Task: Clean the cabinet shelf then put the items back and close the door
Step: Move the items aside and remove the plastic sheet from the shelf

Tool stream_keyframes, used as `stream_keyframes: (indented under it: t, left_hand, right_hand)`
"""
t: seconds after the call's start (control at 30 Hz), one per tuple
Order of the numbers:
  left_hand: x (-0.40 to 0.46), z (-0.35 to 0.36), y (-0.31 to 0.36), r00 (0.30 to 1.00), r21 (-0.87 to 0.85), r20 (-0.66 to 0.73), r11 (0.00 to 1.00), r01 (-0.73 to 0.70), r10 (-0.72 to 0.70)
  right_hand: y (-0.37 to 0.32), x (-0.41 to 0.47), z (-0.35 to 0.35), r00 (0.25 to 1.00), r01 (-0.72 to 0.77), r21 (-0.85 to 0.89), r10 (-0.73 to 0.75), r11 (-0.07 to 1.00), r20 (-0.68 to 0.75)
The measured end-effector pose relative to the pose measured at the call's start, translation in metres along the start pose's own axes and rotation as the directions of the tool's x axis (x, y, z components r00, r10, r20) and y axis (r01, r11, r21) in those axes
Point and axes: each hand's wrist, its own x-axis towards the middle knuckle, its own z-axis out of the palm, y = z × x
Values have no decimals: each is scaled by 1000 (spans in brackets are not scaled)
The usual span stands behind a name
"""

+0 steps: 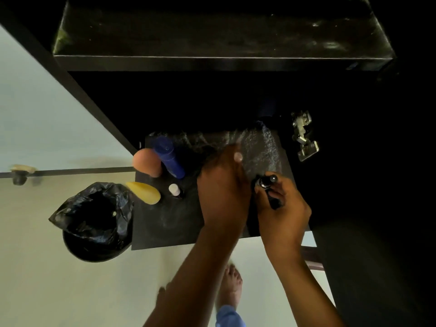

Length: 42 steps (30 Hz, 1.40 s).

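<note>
I look down into an open dark cabinet. Its lower shelf carries a blue bottle, a peach egg-shaped item, a yellow teardrop-shaped item and a small white-capped bottle along the left side. My left hand lies flat on the shelf, blurred, fingers pointing toward the dusty back; whether it presses a cloth I cannot tell. My right hand is closed around a small black bottle just right of the left hand. The upper shelf is bare and dusty.
A metal door hinge sits on the cabinet's right wall. A round bin lined with a black bag stands on the pale floor left of the cabinet. My bare foot is below the shelf edge. A dark panel fills the right.
</note>
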Motion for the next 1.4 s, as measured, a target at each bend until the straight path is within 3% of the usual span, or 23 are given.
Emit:
stream_keyframes:
  t: [0.13,0.23,0.5,0.63,0.87,1.07,1.4]
  left_hand:
    - [-43,-30,-13,997,-24,73,1000,-16,18]
    - [-68,-60,-27,999,-46,40,999,-21,23]
    - [-92,-120,-83,981,-7,2,981,192,-192]
    - [-87,-126,-102,969,-55,-6,968,246,-247]
    - [-83,-120,-117,980,-82,7,977,198,-198]
    - [-82,-114,-121,975,-128,-15,967,219,-222]
    - [-94,-141,-111,971,-159,4,959,236,-239]
  right_hand:
    - [0,-22,-3,998,39,-46,-37,998,54]
    - [-3,-43,4,994,34,3,-34,999,103]
    - [-20,-95,46,951,152,13,-150,988,272]
    - [-24,-103,63,931,224,-21,-207,974,302]
    - [-25,-102,79,914,257,-77,-217,963,342]
    - [-26,-104,86,921,288,-108,-244,952,304]
    - [-51,-99,52,867,313,-160,-214,936,450]
